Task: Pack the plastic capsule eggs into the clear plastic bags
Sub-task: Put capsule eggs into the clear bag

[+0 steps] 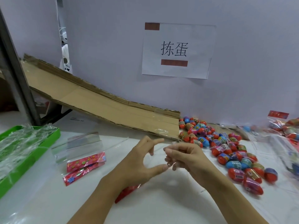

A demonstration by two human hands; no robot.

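Your right hand [182, 157] pinches a clear bag [129, 189] with curled fingers. Your left hand [139, 165] has its fingers spread apart. The eggs [226, 152] lie in a heap on your right.

Bright even light, soft shadows; glare on plastic wrap [21, 143] lower left of paper sign [176, 50]; my right hand [182, 157] blurs slightly.

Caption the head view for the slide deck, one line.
Right hand pinches a clear bag beside the spread left hand; capsule eggs lie heaped at the foot of a cardboard ramp.
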